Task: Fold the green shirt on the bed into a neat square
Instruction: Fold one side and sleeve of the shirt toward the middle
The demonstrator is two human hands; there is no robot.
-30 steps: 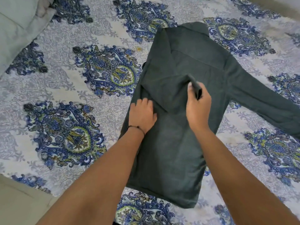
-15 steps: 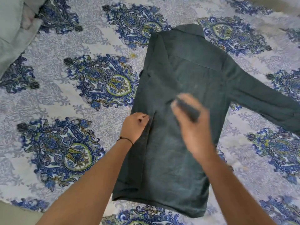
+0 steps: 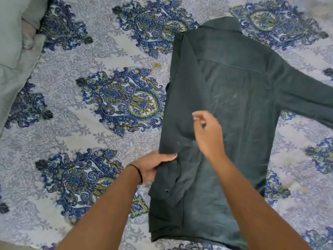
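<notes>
Lying on the bed in the frame's middle right, the shirt looks soft and floppy, so grab its edges. The left hand grips the folded side; the right hand hovers, fingers loosely bent, empty.

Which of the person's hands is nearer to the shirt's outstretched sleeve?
Right. The right hand hovers over the middle of the green shirt, apart from the outstretched sleeve; the left hand grips the shirt's opposite edge, farther off.

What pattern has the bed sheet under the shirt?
The bed sheet shows blue-and-green ornate medallions on pale grey; head view.
</notes>
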